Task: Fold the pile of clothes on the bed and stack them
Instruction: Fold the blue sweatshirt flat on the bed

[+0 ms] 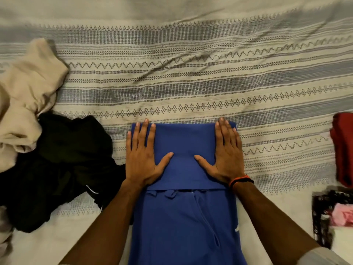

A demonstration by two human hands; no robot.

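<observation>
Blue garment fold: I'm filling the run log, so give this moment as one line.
stage: pressing fold | left hand: flat on blue garment | right hand: flat on it | unfolded pile: left | red garment: right

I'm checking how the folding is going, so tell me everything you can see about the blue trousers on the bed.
The blue trousers are plain soft knit cloth, lying flat on the striped bedspread in front of the person. Their far end is folded back toward the waist, where a drawstring shows. The left hand and right hand press flat on the folded part, fingers straight. A black garment lies beside their left edge.
</observation>
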